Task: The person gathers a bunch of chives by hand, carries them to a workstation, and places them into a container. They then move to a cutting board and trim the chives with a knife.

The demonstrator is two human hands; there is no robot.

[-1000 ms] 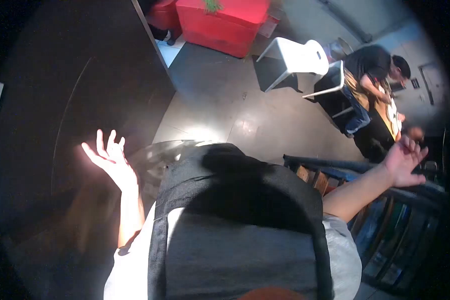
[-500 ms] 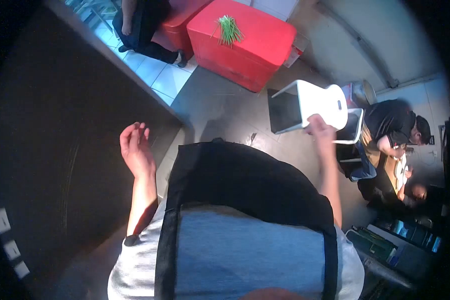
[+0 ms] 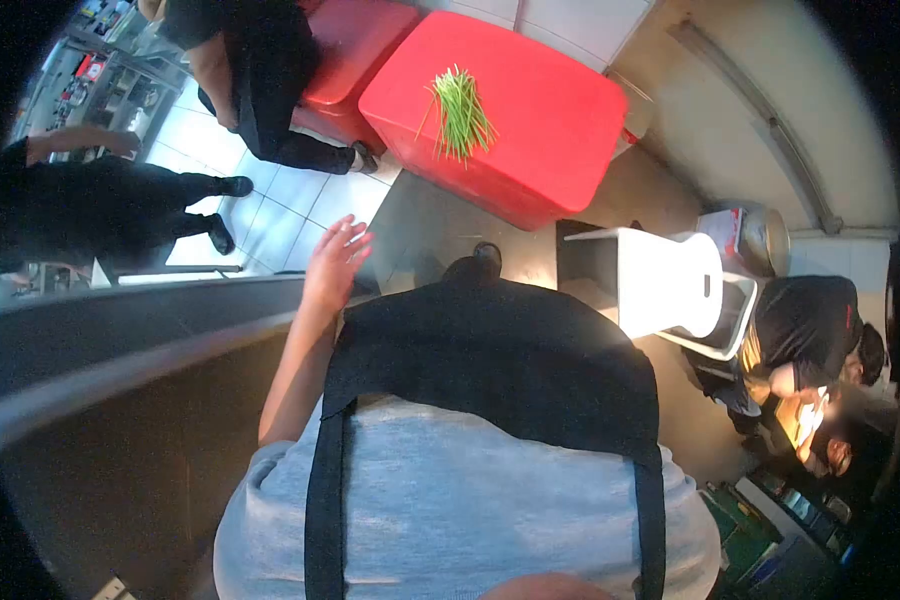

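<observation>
My left hand (image 3: 338, 262) is raised in front of me on the left, fingers loosely apart and nothing in them. It is nearest to the end of a dark partition (image 3: 210, 290), above the floor. I cannot see my right hand; the black apron (image 3: 490, 350) and my body fill the area where that arm would hang. Ahead stands a large red box (image 3: 560, 110) with a lid, and on top lies a bunch of thin green stalks (image 3: 462, 115), like chives or scallions. No hand of mine touches either.
White chairs (image 3: 670, 285) stand at the right. Beyond them a person in black (image 3: 810, 325) bends over a lit surface, another person beside. Two people in dark clothing, one near the red boxes (image 3: 255, 80) and one at far left (image 3: 90, 210), stand on white floor tiles (image 3: 280, 200).
The red box and stalks look nearer. My left hand has moved up and right in view; my right hand, earlier near the chair, has left view. A person appears at far left.
</observation>
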